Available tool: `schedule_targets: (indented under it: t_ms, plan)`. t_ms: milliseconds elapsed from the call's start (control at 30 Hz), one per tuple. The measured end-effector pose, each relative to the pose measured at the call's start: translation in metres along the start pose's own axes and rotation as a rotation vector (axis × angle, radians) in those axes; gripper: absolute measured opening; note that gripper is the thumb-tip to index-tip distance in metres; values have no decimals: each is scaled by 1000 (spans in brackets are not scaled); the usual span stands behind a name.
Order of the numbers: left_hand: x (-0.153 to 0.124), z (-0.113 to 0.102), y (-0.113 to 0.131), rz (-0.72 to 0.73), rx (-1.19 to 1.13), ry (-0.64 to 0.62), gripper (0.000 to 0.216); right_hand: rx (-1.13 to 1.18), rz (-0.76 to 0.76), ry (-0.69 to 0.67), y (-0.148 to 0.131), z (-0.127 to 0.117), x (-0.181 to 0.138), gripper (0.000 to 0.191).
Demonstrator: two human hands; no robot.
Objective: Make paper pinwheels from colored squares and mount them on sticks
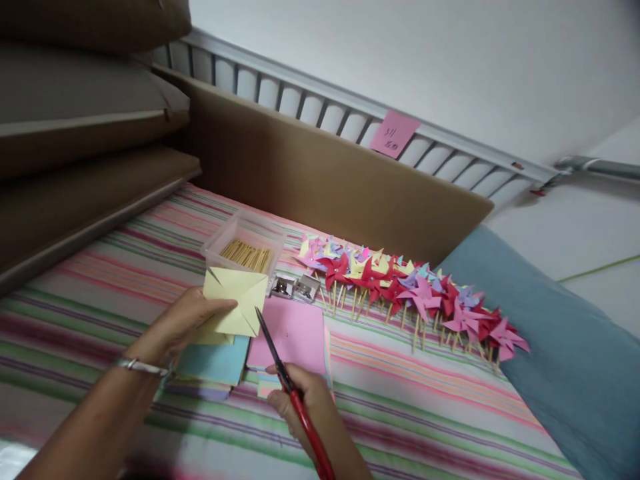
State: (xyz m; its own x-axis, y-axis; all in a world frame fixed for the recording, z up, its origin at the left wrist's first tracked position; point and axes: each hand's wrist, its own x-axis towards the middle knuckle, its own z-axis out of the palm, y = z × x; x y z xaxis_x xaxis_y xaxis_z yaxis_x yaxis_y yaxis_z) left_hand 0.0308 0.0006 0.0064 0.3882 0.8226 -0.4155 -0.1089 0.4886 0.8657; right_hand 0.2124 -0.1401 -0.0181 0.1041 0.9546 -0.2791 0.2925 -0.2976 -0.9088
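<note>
Between the thumb and fingers of my left hand (190, 315) is a square of pale yellow paper (246, 290), with diagonal slits running in from its corners. My right hand (317, 397) grips scissors (289, 385) with red handles and dark blades. The blades look closed, and their tip is at the paper's right edge; whether it touches I cannot tell. Below the yellow square lies a stack of paper topped by a blue sheet (213, 363). Beside it is a second stack with a pink sheet (295, 330) on top, partly behind my right hand.
A clear plastic box (215, 243) holds thin wooden sticks (247, 255). Two small boxes of metal pins (306, 288) stand beside it. Many paper pinwheels (370, 277) lie in rows on the striped cloth (425, 393). Behind is a cardboard panel (325, 177); wrapped bundles (90, 147) rise at left.
</note>
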Motion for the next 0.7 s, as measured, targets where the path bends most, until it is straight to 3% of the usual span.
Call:
schedule_targets:
  t_ms: [200,367,700]
  plan:
    - [-2,-11,-2,21,15,-93,35,-59,91,-75,-7,-1,-6,35]
    - [-1,-9,-4,16,-22,-133,37,-103,48,-143,-5,0,-6,33]
    - [-4,0,0,8,7,-61,39,-121,72,-149,-9,1,-5,33]
